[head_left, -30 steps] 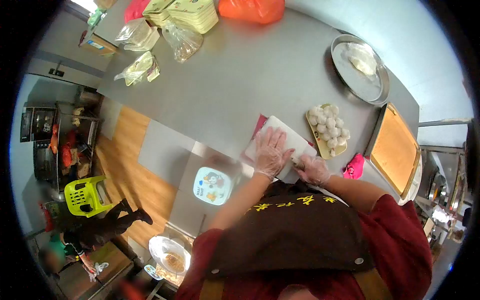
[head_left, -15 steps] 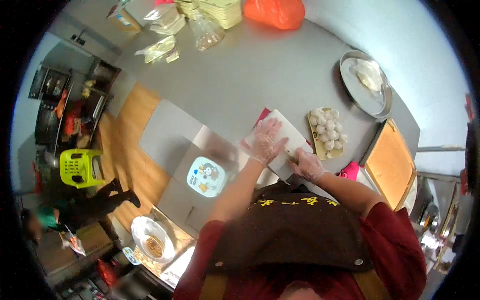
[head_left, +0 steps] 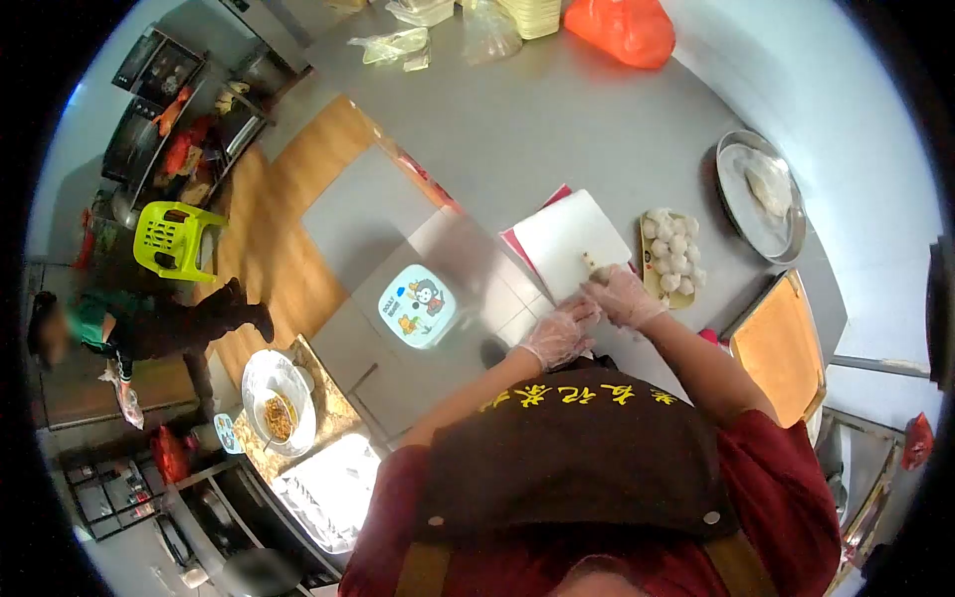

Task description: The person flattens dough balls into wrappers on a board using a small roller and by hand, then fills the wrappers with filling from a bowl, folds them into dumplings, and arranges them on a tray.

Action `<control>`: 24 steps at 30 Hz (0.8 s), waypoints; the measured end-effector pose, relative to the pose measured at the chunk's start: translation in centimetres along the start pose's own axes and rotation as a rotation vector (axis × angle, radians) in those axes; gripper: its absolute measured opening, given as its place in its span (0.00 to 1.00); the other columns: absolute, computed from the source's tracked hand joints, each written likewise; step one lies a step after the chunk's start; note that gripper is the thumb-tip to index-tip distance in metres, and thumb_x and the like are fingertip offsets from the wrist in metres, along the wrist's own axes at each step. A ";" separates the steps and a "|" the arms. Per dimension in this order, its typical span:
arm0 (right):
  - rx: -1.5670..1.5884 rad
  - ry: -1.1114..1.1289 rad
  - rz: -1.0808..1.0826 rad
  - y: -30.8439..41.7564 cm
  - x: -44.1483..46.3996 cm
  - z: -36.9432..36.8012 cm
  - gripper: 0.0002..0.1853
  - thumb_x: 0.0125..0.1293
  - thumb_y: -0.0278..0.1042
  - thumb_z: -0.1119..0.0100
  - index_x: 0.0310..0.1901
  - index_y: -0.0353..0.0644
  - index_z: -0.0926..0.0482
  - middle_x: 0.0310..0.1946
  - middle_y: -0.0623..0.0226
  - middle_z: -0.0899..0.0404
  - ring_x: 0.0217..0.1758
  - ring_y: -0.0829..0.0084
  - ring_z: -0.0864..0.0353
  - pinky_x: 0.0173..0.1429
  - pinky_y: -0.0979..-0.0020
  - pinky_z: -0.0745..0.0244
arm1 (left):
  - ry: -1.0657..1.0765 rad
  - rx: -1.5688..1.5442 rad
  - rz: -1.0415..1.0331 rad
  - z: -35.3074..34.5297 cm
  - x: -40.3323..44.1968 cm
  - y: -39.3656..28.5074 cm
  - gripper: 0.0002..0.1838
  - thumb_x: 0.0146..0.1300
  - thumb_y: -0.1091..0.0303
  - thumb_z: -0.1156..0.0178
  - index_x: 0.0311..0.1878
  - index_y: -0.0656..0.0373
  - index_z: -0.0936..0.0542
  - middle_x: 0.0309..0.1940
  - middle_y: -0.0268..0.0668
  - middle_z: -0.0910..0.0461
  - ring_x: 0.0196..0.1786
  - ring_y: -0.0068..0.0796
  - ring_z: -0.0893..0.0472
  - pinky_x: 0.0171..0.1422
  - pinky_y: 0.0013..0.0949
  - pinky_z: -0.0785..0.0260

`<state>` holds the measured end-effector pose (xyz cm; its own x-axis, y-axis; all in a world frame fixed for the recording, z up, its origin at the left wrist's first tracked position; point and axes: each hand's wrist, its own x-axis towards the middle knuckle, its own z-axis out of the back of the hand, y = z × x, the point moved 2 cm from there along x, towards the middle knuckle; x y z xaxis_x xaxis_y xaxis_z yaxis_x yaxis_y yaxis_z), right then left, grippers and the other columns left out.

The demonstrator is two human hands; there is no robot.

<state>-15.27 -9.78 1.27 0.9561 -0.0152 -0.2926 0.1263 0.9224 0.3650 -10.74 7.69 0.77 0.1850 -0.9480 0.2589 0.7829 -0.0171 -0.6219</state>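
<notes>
My right hand (head_left: 629,297), in a clear plastic glove, is over the near right corner of a white cutting board (head_left: 567,231). Its fingers are drawn together around something small and dull-coloured that I cannot make out. Close beside it, at the board's near edge, my gloved left hand (head_left: 559,336) is curled, fingers together; whatever may be in it is hidden. Small brownish bits (head_left: 588,260) lie on the board just beyond my right fingertips. Right of the board, a yellowish tray (head_left: 649,284) bears several round white balls (head_left: 672,251).
A round metal pan (head_left: 793,237) with a plastic-wrapped pale lump stands right, behind a wooden-surfaced tray (head_left: 781,348). An orange-red bag (head_left: 622,30) lies at the back. Left are a cartoon-printed stool (head_left: 418,306), a metal bowl (head_left: 298,383), a green chair (head_left: 171,241) and another person (head_left: 169,318).
My left hand has moved from lying spread over the board to its near edge, beside my right hand, and its fingers have curled. More of the board shows. The camera view has shifted.
</notes>
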 end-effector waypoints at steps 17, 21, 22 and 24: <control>-0.325 0.034 -0.241 11.0 11.4 22.3 0.11 0.51 0.30 0.44 0.36 0.39 0.17 0.39 0.53 0.19 0.45 0.56 0.19 0.48 0.59 0.24 | -0.450 0.301 0.703 5.8 1.8 6.3 0.22 0.57 0.60 0.43 0.55 0.56 0.26 0.59 0.47 0.32 0.57 0.50 0.31 0.60 0.45 0.37; -0.302 -0.129 -0.194 10.7 11.0 22.2 0.09 0.49 0.30 0.44 0.31 0.41 0.16 0.35 0.56 0.18 0.42 0.54 0.18 0.46 0.58 0.24 | -0.404 0.525 0.716 5.2 2.6 6.2 0.19 0.57 0.58 0.45 0.52 0.54 0.23 0.57 0.45 0.29 0.61 0.49 0.34 0.59 0.50 0.38; -0.294 -0.129 -0.202 10.6 11.0 22.2 0.09 0.49 0.30 0.44 0.31 0.41 0.16 0.35 0.56 0.18 0.42 0.54 0.18 0.46 0.58 0.24 | -0.394 0.526 0.711 5.4 3.0 6.4 0.19 0.57 0.58 0.45 0.52 0.54 0.23 0.57 0.45 0.29 0.61 0.49 0.34 0.59 0.50 0.38; -0.405 0.001 -0.137 10.5 10.8 21.9 0.09 0.50 0.30 0.45 0.30 0.42 0.16 0.34 0.55 0.18 0.41 0.54 0.18 0.46 0.58 0.24 | -0.244 0.204 1.028 5.4 3.5 7.6 0.15 0.58 0.58 0.44 0.45 0.54 0.20 0.53 0.43 0.27 0.59 0.47 0.32 0.58 0.48 0.36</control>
<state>2.21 -8.70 21.32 0.9375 -0.1475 -0.3151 0.1376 0.9890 -0.0534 -0.94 5.96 0.92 0.9071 -0.3880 -0.1634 0.2643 0.8269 -0.4964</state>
